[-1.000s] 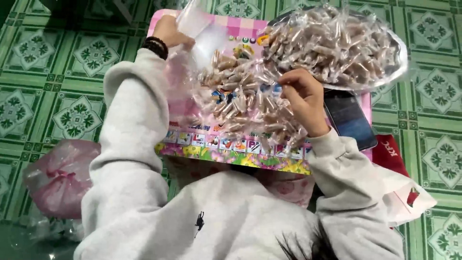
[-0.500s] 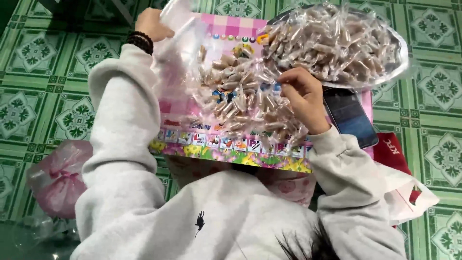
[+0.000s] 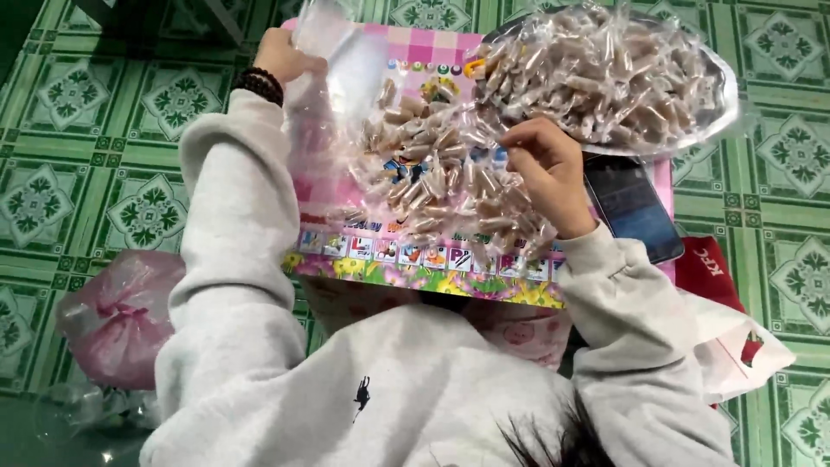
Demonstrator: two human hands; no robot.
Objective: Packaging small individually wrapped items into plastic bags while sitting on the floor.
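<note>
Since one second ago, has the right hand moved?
No. The right hand rests at the same spot beside the dark phone, on the bag of wrapped sweets.

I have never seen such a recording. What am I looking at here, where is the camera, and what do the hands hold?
There is no machine: a person in a grey sweater works with bare hands. The one camera sits on the person's head and looks down. A small pink table stands on a green tiled floor. On it lie a pile of wrapped candies, a metal tray heaped with more, and a phone. The left hand lifts a clear plastic bag. The right hand rests on the pile. A pink bag lies on the floor.
</note>
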